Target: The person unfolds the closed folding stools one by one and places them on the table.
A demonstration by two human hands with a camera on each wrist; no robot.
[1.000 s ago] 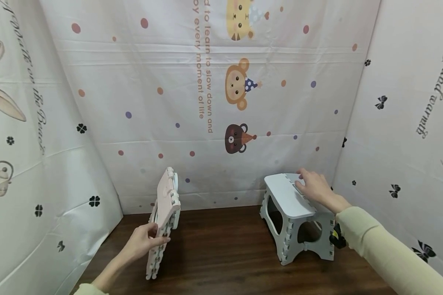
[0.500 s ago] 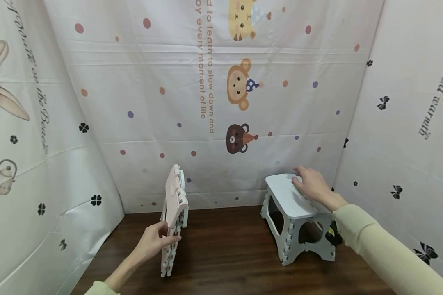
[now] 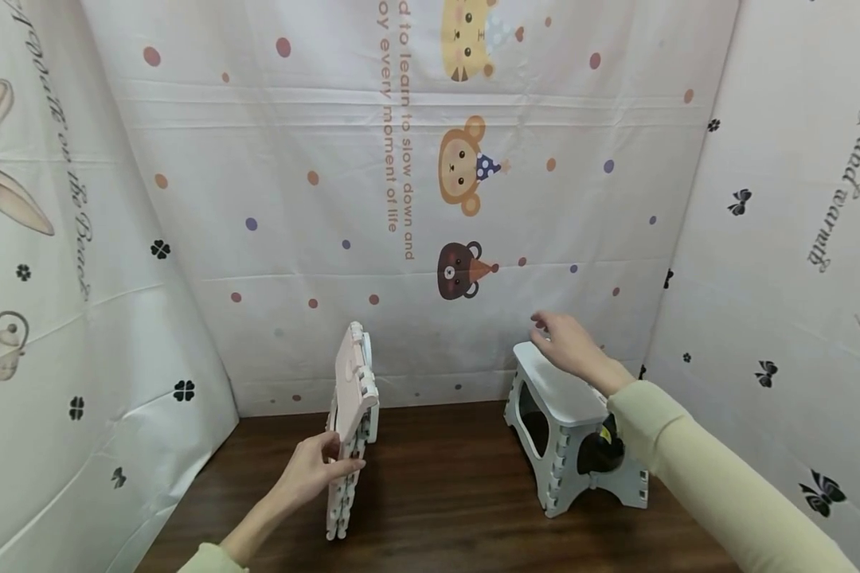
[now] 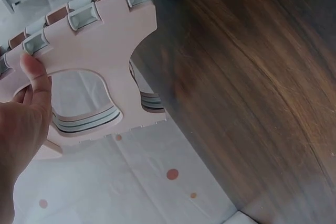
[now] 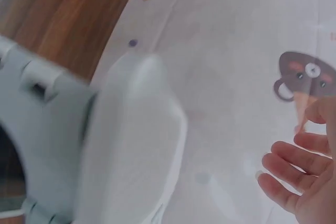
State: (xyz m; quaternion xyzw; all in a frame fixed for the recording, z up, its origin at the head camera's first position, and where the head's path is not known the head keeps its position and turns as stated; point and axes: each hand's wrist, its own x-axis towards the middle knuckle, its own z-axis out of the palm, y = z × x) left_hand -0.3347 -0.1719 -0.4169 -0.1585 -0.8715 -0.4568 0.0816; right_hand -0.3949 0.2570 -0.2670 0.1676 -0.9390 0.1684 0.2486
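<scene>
My left hand grips the edge of a folded pink and white folding stool, which stands upright, slightly tilted. In the left wrist view, the thumb of the hand lies against the pink panel beside its cut-out, and the fingers pass behind. To the right, an unfolded pale grey-blue folding stool stands on its legs on the dark wood surface. Over its top hovers my right hand, holding nothing. The right wrist view shows that hand with relaxed, spread fingers, apart from the stool's seat.
A dark wood surface lies under both stools. White printed cloth hangs behind it, with side cloths at left and right. The unfolded stool stands close to the back cloth.
My left hand has carried the folded stool to the right. The right hand has lifted off the unfolded stool's top and moved left; that stool has stayed in place.
</scene>
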